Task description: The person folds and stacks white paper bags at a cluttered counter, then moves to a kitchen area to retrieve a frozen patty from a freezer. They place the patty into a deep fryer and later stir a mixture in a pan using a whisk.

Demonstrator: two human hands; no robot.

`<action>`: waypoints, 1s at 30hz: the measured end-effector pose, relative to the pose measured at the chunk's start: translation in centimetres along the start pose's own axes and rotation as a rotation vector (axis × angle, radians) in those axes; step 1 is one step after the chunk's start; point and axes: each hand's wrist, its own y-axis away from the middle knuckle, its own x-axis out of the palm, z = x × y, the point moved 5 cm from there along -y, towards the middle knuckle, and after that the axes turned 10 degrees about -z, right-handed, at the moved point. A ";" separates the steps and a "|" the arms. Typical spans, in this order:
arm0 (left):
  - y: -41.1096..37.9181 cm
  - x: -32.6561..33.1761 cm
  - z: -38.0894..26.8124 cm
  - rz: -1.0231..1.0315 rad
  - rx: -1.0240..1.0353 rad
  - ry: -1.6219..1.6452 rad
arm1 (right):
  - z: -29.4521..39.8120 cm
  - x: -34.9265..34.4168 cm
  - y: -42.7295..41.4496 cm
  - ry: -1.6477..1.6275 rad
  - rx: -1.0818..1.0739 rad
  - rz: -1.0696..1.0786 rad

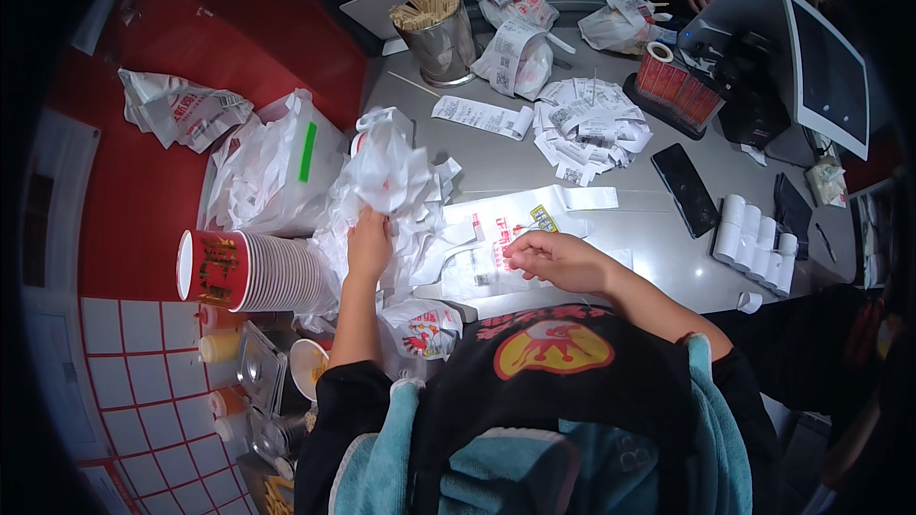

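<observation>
My left hand (368,250) reaches into a heap of thin white plastic bags (422,229). Its fingertips touch a crumpled, blurred bag (386,175); whether they grip it is hidden. My right hand (554,261) is loosely curled, thumb and fingers slightly apart, nothing visible in it. Under and beside that hand lies a flat white printed plastic bag (469,279) on the steel counter (622,211). Close to my body, left of the apron (451,400), sits another printed bag (422,329).
Stacked paper cups (279,272) and a plastic bin (315,136) of bags stand left. Behind are a metal pot of sticks (444,50), spiked receipts (590,129) and tied bags (526,64). A phone (685,189), paper rolls (751,239) and a monitor (830,71) occupy the right.
</observation>
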 end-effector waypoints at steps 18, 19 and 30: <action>4.2 -8.7 -12.9 0.467 0.119 0.604 | 3.4 -0.7 3.2 -0.002 -0.191 -0.002; 3.5 -8.6 -14.6 0.487 0.177 0.652 | 3.9 -0.6 3.3 -0.034 -0.224 -0.029; -2.6 -5.5 -15.1 -0.209 0.273 0.149 | 1.5 -8.5 4.8 -0.406 -0.279 -0.495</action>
